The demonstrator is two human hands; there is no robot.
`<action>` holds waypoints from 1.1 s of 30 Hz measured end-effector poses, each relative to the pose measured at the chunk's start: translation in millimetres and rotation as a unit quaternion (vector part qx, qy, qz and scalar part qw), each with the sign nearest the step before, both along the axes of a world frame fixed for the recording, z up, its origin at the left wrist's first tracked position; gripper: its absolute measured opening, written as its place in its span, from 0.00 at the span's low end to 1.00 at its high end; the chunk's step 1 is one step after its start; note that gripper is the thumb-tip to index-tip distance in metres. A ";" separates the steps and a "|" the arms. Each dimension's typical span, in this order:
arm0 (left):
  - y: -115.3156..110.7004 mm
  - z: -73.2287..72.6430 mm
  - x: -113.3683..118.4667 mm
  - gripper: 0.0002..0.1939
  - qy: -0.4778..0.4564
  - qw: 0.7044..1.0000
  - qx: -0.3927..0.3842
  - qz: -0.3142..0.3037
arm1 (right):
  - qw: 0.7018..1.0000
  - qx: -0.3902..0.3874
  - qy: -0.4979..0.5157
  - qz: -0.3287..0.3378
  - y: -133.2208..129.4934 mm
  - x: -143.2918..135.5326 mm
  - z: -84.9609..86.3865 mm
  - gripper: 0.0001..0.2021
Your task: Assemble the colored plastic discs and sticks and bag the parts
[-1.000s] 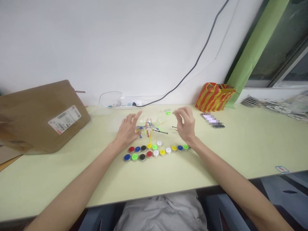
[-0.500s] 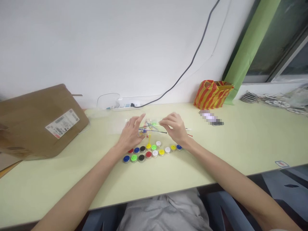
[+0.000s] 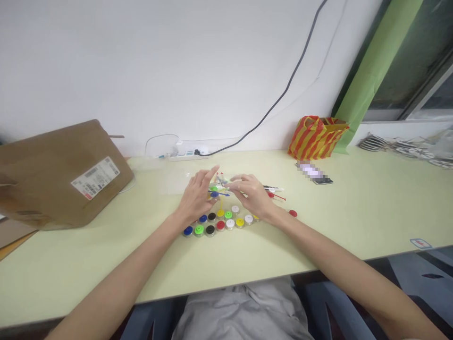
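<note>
My left hand [image 3: 198,194] is beside a cluster of small coloured pieces and clear plastic, its fingers and thumb apart. My right hand [image 3: 252,192] comes in from the right, fingertips pinched together at the cluster; what they grip is too small to make out. Between the hands lies a blue stick [image 3: 222,194] with a pointed end. In front stand two rows of small round pots with coloured lids, among them a green-lidded pot [image 3: 199,230] and a red-lidded pot [image 3: 220,225]. A thin yellow stick [image 3: 221,203] rises at a yellow-lidded pot [image 3: 220,213].
A red stick [image 3: 278,196] and a red lid [image 3: 293,213] lie right of my right hand. A cardboard box [image 3: 60,174] stands at the left. Behind are a power strip [image 3: 187,155], a black cable [image 3: 258,124], a striped bag [image 3: 316,138] and a phone [image 3: 314,174].
My right hand has moved left and slightly down to the cluster, away from a thin stick position higher up. My left hand has stayed nearly still. The view has shifted slightly.
</note>
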State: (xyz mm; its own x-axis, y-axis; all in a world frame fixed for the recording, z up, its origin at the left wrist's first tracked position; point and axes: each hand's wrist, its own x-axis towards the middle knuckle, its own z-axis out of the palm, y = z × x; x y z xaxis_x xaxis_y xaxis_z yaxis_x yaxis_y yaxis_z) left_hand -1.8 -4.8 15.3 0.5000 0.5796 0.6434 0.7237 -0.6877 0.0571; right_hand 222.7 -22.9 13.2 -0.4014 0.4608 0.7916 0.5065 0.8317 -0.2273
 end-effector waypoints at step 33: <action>12.6 -4.0 -12.1 0.38 -0.065 0.994 -0.023 0.080 | 0.874 -0.318 -0.257 -0.263 68.3 108.1 -0.1 0.06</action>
State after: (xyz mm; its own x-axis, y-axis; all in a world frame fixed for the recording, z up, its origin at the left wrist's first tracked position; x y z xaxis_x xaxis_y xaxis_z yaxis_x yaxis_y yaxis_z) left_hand -13.9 7.8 11.3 0.3136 0.6761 0.6667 0.8085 -0.5583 0.1858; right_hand 330.7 45.4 13.1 -0.2284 0.9697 0.0870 0.9519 0.2411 -0.1890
